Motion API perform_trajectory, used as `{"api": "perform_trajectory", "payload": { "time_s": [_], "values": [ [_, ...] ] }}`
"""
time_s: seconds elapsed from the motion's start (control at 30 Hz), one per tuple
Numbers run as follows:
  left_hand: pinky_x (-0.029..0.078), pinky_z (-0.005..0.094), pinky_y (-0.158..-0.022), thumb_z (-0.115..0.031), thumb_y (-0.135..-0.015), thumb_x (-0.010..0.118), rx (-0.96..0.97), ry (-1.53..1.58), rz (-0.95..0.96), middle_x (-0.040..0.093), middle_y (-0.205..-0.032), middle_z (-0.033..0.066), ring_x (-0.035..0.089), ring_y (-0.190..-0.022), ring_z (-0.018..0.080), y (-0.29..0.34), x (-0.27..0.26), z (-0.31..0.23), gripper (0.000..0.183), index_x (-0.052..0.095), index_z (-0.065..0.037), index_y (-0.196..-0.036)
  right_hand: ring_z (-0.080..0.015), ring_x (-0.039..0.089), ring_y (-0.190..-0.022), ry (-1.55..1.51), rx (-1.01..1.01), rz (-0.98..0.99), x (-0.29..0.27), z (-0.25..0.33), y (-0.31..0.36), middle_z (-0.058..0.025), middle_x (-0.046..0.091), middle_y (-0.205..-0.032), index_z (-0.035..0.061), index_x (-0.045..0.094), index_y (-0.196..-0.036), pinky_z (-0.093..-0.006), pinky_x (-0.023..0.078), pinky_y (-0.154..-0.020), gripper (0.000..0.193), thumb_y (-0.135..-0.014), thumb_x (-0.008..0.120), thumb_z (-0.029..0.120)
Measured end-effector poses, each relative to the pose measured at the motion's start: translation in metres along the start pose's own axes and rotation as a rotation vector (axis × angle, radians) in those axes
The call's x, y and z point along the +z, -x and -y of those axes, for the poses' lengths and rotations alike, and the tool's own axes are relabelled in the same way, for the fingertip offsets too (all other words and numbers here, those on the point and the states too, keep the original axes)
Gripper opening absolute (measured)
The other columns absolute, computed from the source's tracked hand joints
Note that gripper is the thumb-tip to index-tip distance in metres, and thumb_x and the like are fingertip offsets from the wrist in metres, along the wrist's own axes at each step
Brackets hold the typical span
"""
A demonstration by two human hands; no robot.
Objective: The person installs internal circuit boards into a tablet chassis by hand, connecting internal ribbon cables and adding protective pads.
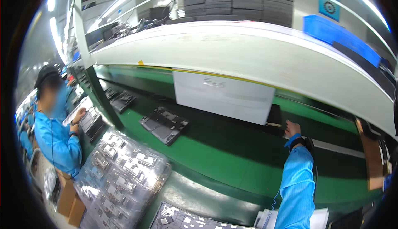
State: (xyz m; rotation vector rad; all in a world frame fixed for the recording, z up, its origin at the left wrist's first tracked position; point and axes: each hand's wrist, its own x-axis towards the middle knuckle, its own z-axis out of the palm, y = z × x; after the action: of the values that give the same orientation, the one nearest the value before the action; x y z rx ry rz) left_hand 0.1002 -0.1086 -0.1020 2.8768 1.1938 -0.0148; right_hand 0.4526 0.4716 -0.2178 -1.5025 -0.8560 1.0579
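Note:
My right hand [292, 128] reaches far out over the green work surface [232, 162], its arm in a blue sleeve [296, 183] with a dark band at the wrist. The fingers are slightly bent and look apart, with nothing visible between them. Just left of the fingertips is a dark flat piece [273, 115] at the edge of a hanging white board [224, 96]. My left hand is out of view. In front of me, at the lower edge, lies a dark laptop chassis panel [182, 217] with light patches. Another open laptop base [164, 124] rests farther left on the green surface.
Clear plastic trays of circuit boards [124, 175] are stacked at lower left. Beyond them a co-worker in blue [56, 133] handles another laptop base [91, 123]. A pale shelf [248, 44] overhangs the surface, carrying a blue bin [340, 38]. A brown board [369, 158] stands right.

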Motion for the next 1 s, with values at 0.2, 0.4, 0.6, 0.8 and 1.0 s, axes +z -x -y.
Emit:
{"api": "perform_trajectory", "payload": {
  "time_s": [0.2, 0.4, 0.6, 0.8, 1.0],
  "values": [
    [0.025, 0.0661, -0.1, -0.029, -0.087, 0.04, -0.113, 0.049, 0.03, 0.029, -0.147, 0.0073, 0.031, -0.132, 0.0348, -0.017, -0.004, 0.01, 0.056, 0.03, -0.033, -0.142, -0.0279, 0.056, -0.078, 0.036, 0.017, -0.226, 0.032, -0.018, -0.039, -0.0142, 0.058, -0.093, -0.0029, 0.06, -0.102, -0.0402, 0.047, -0.06, 0.056, -0.071, 0.075, 0.041],
    [0.019, 0.0637, -0.104, -0.028, -0.086, 0.039, -0.101, 0.073, -0.024, 0.026, -0.149, 0.0071, 0.026, -0.134, 0.0352, -0.018, -0.003, 0.019, 0.059, 0.026, -0.029, -0.144, -0.0245, 0.058, -0.066, 0.2, -0.087, 0.073, -0.003, -0.061, -0.127, -0.0112, 0.061, -0.078, -0.0018, 0.064, -0.092, -0.0349, 0.047, -0.054, 0.04, -0.068, 0.078, 0.027],
    [0.015, 0.0643, -0.105, -0.03, -0.086, 0.036, -0.089, 0.074, -0.007, 0.022, -0.15, 0.0087, 0.019, -0.137, 0.0342, -0.019, -0.014, 0.026, 0.06, 0.025, -0.025, -0.145, -0.0235, 0.055, -0.057, -0.005, 0.2, 0.138, 0.01, -0.012, -0.06, -0.0106, 0.06, -0.079, 0.0036, 0.062, -0.096, -0.0339, 0.045, -0.052, 0.036, -0.072, 0.073, 0.028],
    [0.008, 0.0658, -0.105, -0.035, -0.088, 0.034, -0.078, 0.238, 0.029, 0.02, -0.15, 0.0114, 0.019, -0.138, 0.0325, -0.014, 0.004, 0.017, 0.058, 0.027, -0.017, -0.143, -0.0258, 0.057, -0.065, 0.015, 0.038, 0.193, 0.035, -0.03, -0.079, -0.0127, 0.061, -0.096, 0.0072, 0.063, -0.104, -0.0342, 0.045, -0.054, 0.036, -0.077, 0.06, 0.03],
    [0.007, 0.066, -0.106, -0.043, -0.085, 0.038, -0.168, 0.375, 0.032, 0.024, -0.148, 0.0096, 0.017, -0.138, 0.0335, -0.025, -0.014, 0.012, 0.062, 0.027, -0.023, -0.143, -0.0274, 0.058, -0.09, -0.339, 0.084, 0.214, 0.041, -0.048, -0.084, -0.0113, 0.055, -0.113, 0.0076, 0.061, -0.104, -0.0374, 0.049, -0.068, 0.035, -0.076, 0.061, 0.029]
  ]
}}
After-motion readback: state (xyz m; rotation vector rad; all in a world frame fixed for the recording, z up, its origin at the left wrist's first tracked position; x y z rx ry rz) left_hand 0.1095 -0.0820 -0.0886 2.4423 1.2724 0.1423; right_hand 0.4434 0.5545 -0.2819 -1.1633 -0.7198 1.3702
